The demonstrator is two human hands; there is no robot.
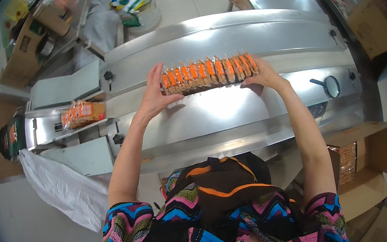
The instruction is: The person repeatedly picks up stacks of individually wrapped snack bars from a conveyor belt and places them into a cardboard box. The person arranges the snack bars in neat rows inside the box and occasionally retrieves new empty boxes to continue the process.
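Observation:
A row of clear-wrapped snack packets (208, 72) with orange labels is squeezed end to end between my two hands. My left hand (155, 93) presses on the row's left end, thumb along the near side. At the right end my right hand (265, 73) grips it the same way. The row is over a shiny stainless steel machine top (193, 117); whether it touches the metal I cannot tell. Further left, a small pile of similar packets (83, 114) lies on the metal chute (44, 126).
To the right on the steel lies a round-headed, handled object (331, 86). An open cardboard box (378, 153) with packets (347, 163) inside stands at lower right. Black knobs (118, 139) stick up at the machine's left end. A white plastic sheet (65, 189) hangs at lower left.

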